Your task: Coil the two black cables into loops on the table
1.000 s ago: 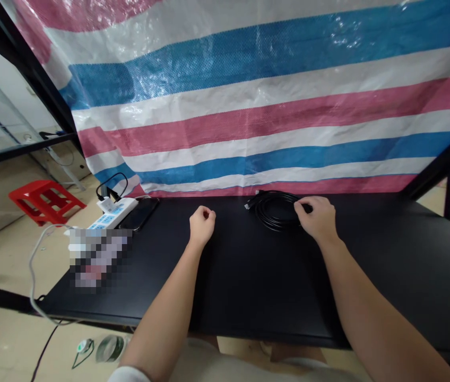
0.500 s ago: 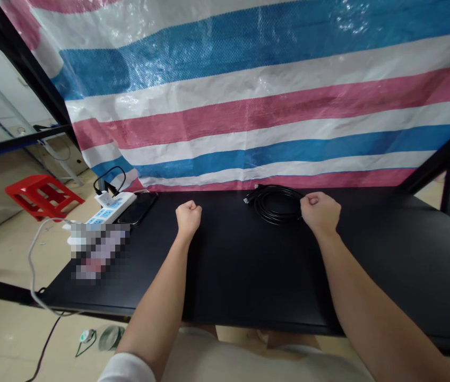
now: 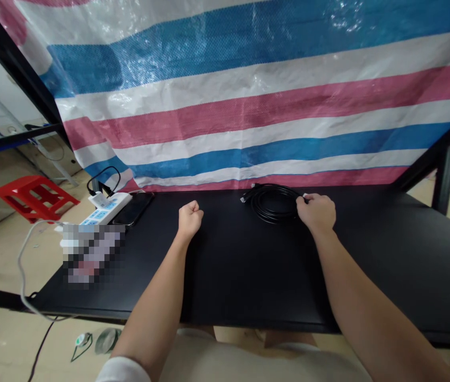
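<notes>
A coiled black cable lies on the black table, its plug ends pointing to the left. My right hand is closed at the coil's right edge, the thumb at the front and the other fingers over the strands, partly hidden behind the hand. To the left of the coil, my left hand is curled into a fist just above the tabletop. Nothing shows in it, and it touches no object.
A white power strip with plugs and a black phone lie at the table's left end, near a blurred-out item. A striped plastic sheet hangs behind the table. A red stool stands on the floor.
My right hand has turned slightly, its fingers now reaching over the coil's edge. The whole view has shifted a little. My left fist stays much as it was.
</notes>
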The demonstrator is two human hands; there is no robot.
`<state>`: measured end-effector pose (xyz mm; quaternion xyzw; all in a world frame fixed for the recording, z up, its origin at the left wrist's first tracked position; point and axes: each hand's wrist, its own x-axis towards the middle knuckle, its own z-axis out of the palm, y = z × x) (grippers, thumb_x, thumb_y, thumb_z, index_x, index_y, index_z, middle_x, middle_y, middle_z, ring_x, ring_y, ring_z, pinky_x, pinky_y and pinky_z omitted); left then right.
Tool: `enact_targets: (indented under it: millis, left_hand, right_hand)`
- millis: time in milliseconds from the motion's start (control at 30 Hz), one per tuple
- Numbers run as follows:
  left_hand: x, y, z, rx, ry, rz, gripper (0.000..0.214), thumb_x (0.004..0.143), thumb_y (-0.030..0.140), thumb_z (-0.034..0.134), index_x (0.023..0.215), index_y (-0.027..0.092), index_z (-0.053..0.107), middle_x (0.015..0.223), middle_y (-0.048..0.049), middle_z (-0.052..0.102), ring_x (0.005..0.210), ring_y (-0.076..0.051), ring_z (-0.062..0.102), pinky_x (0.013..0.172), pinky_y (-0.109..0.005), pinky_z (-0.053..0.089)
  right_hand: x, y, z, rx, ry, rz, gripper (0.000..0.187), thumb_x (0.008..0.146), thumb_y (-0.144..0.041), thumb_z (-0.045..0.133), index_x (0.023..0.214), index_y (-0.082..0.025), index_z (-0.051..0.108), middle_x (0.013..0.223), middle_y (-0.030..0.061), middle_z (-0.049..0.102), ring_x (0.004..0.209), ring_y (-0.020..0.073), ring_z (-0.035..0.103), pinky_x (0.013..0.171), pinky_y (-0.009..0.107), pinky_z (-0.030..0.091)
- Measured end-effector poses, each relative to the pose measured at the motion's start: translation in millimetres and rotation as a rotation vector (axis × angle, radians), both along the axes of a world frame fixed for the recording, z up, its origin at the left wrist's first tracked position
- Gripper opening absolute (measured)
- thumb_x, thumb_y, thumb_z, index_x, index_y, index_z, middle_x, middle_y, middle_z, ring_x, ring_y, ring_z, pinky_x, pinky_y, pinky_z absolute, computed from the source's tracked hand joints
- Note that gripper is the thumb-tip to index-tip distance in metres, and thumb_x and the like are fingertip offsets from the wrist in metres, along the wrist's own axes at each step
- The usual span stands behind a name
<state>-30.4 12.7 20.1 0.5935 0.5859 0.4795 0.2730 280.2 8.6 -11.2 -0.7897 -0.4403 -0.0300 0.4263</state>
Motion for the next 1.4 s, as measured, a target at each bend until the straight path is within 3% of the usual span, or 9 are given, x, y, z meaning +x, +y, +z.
enact_targets:
  millis: [200, 433, 667, 833, 1000, 1133, 1267, 1400]
  left_hand:
    - [0.4, -1.3, 3.4, 0.01, 0.074, 0.073, 0.027, 0.049, 0.005, 0.043, 0.048, 0.021, 0.022, 0.046, 0.0068, 0.022, 0.049, -0.01, 0.022, 0.051, -0.025, 0.022]
    - [2.5, -1.4, 3.3, 0.01, 0.099, 0.118, 0.024, 0.058, 0.008, 0.047, 0.05, 0.022, 0.03, 0.045, 0.0079, 0.03, 0.048, -0.011, 0.029, 0.054, -0.025, 0.028]
    - [7.4, -1.9, 2.9, -0.01, 0.131, 0.071, 0.025, 0.06, 0.007, 0.048, 0.049, 0.022, 0.031, 0.044, 0.008, 0.033, 0.047, -0.01, 0.032, 0.054, -0.025, 0.03]
    - [8.7, -2.5, 2.6, -0.028, 0.148, 0.065, 0.025, 0.06, 0.008, 0.049, 0.049, 0.022, 0.031, 0.044, 0.0076, 0.034, 0.048, -0.011, 0.033, 0.055, -0.025, 0.031]
    - [8.6, -2.6, 2.8, -0.036, 0.176, 0.111, 0.021, 0.061, 0.011, 0.051, 0.052, 0.022, 0.036, 0.047, 0.0068, 0.037, 0.05, -0.012, 0.039, 0.056, -0.025, 0.033]
    - [8.7, -0.2, 1.5, 0.006, 0.159, 0.191, 0.013, 0.061, 0.015, 0.057, 0.062, 0.023, 0.047, 0.06, 0.0042, 0.05, 0.061, -0.014, 0.051, 0.064, -0.027, 0.04]
    - [19.1, -3.4, -0.8, 0.114, 0.151, 0.033, 0.017, 0.065, 0.022, 0.065, 0.081, 0.021, 0.06, 0.089, -0.0041, 0.065, 0.089, -0.021, 0.062, 0.085, -0.034, 0.046]
    - [40.0, -16.3, -1.7, 0.133, 0.174, -0.207, 0.039, 0.07, 0.031, 0.068, 0.107, 0.02, 0.062, 0.116, -0.0109, 0.065, 0.113, -0.026, 0.057, 0.099, -0.041, 0.041]
  right_hand:
    - [5.9, 3.4, -8.3, 0.029, -0.039, 0.012, 0.03, 0.067, -0.036, 0.053, 0.082, -0.017, 0.07, 0.079, 0.0157, 0.061, 0.085, 0.0355, 0.056, 0.08, 0.054, 0.044]
    - [13.0, 6.4, -16.4, 0.097, -0.161, 0.056, 0.026, 0.071, -0.036, 0.049, 0.073, -0.021, 0.07, 0.069, 0.0123, 0.06, 0.074, 0.0303, 0.056, 0.074, 0.048, 0.046]
    - [9.8, 3.9, -7.4, -0.022, -0.134, 0.156, 0.022, 0.068, -0.036, 0.052, 0.067, -0.02, 0.068, 0.071, 0.0124, 0.06, 0.08, 0.032, 0.058, 0.079, 0.05, 0.045]
    - [4.5, 5.1, -5.0, -0.04, -0.05, 0.099, 0.016, 0.066, -0.03, 0.051, 0.066, -0.02, 0.064, 0.073, 0.0134, 0.06, 0.082, 0.0329, 0.057, 0.079, 0.05, 0.045]
    - [3.1, 6.0, -2.6, 0.111, 0.059, 0.052, 0.013, 0.072, -0.031, 0.047, 0.073, -0.021, 0.056, 0.077, 0.0127, 0.059, 0.087, 0.0313, 0.057, 0.081, 0.048, 0.044]
    - [2.8, 8.1, -3.4, 0.261, 0.165, 0.087, 0.018, 0.08, -0.037, 0.041, 0.085, -0.021, 0.048, 0.081, 0.0087, 0.056, 0.08, 0.0245, 0.056, 0.079, 0.042, 0.045]
    - [-0.7, 11.7, -3.9, 0.345, 0.232, 0.238, 0.026, 0.084, -0.045, 0.037, 0.09, -0.021, 0.045, 0.079, 0.004, 0.053, 0.075, 0.0195, 0.054, 0.07, 0.036, 0.045]
    - [-7.7, 6.7, 5.7, 0.396, 0.217, 0.346, 0.028, 0.082, -0.049, 0.041, 0.086, -0.022, 0.047, 0.07, 0.0003, 0.05, 0.065, 0.0166, 0.052, 0.062, 0.032, 0.044]
